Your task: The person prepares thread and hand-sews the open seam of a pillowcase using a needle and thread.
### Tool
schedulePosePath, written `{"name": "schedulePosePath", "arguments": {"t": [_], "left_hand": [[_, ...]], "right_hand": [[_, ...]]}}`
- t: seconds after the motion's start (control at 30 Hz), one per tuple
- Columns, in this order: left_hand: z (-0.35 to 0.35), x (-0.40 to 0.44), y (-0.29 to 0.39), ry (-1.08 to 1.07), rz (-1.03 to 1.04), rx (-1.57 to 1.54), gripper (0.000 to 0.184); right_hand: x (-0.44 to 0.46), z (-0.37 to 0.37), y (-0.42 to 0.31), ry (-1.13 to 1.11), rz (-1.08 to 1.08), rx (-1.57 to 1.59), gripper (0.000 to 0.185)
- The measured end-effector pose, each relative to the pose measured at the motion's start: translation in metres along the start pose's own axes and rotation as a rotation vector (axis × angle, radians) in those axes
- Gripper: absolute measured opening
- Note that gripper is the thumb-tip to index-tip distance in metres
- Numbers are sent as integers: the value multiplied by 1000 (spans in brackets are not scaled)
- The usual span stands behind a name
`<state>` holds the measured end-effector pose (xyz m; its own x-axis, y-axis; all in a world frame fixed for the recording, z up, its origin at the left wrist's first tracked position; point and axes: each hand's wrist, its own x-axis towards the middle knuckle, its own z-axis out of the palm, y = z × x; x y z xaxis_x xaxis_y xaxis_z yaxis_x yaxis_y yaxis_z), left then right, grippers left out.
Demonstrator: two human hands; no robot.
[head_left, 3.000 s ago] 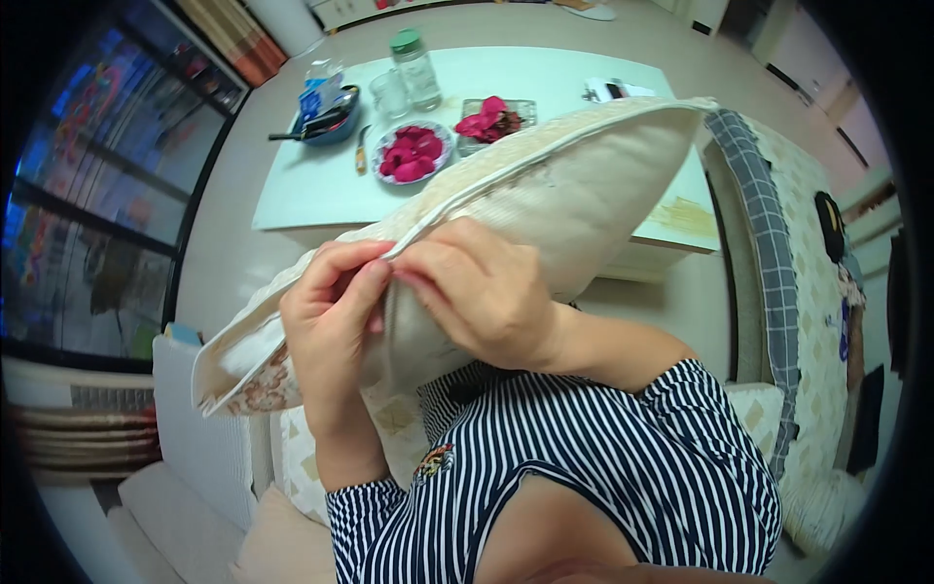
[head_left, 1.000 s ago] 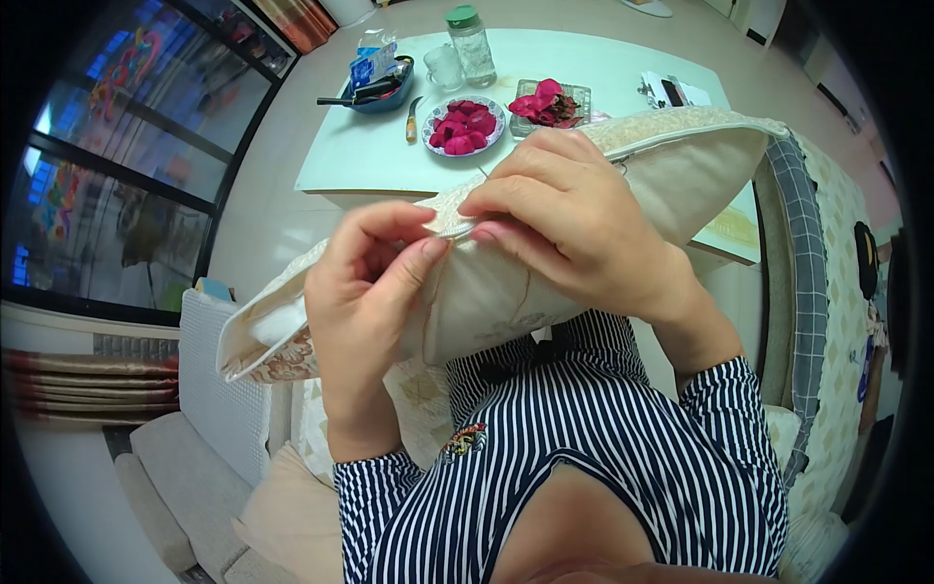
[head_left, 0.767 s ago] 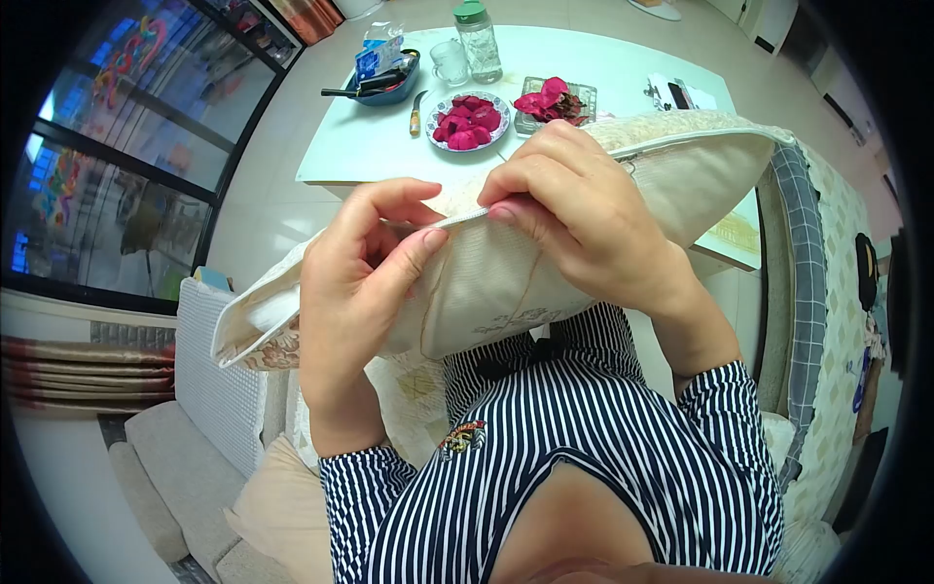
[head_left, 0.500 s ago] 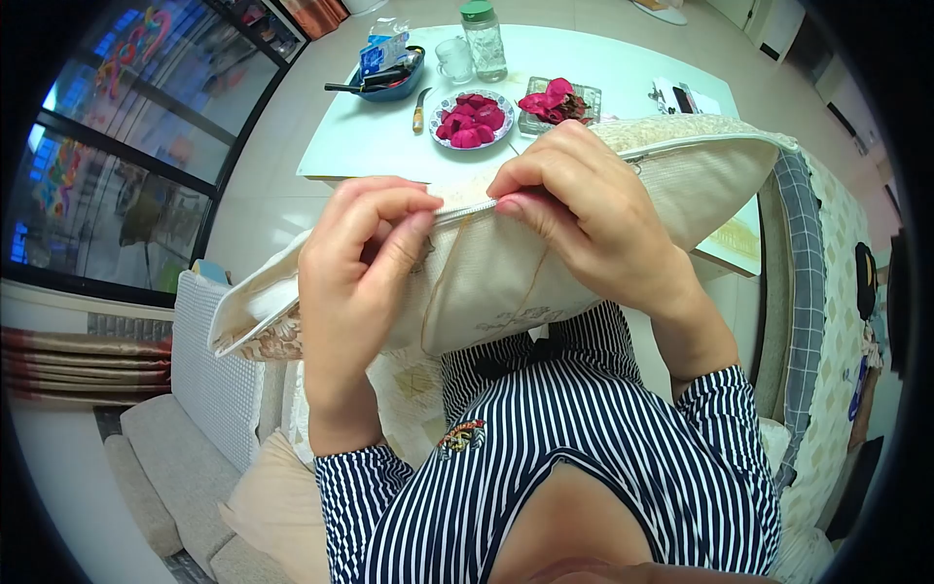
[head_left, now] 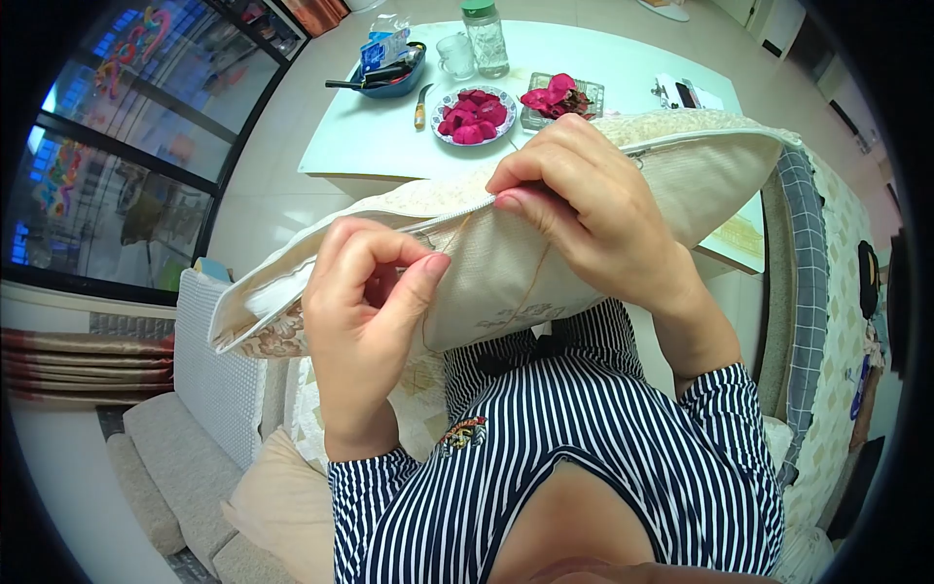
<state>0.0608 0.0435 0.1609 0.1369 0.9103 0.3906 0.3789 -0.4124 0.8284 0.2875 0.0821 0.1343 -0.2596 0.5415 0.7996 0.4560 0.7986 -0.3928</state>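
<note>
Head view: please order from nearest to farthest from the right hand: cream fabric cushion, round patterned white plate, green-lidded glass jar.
1. Cream fabric cushion, pinched by the right hand.
2. Round patterned white plate, beyond the cushion.
3. Green-lidded glass jar, behind the plate.

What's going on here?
A person has a cream cushion across their lap, in front of a table. The right hand pinches its zip; the left hand is just below that edge, and whether it grips anything is unclear. Toward the person's left, the cover gapes, showing white inside.
</note>
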Motion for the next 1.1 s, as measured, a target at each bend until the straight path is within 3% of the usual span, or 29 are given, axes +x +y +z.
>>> {"name": "schedulePosePath", "arguments": {"t": [0.27,0.4,0.47,0.73,1.1], "left_hand": [[-22,-16,-1,33,20,12,12],[-22,-18,0,149,1,12,5],[-16,-15,-1,77,51,172,5],[6,-6,3,47,124,310,9],[5,-6,3,23,101,330,5]], "right_hand": [[3,2,4,-6,16,-5,11],[4,3,2,-6,18,-10,11],[4,4,1,-7,22,-10,11],[3,3,0,-13,14,-34,12],[1,4,0,-5,-2,-39,11]]}}
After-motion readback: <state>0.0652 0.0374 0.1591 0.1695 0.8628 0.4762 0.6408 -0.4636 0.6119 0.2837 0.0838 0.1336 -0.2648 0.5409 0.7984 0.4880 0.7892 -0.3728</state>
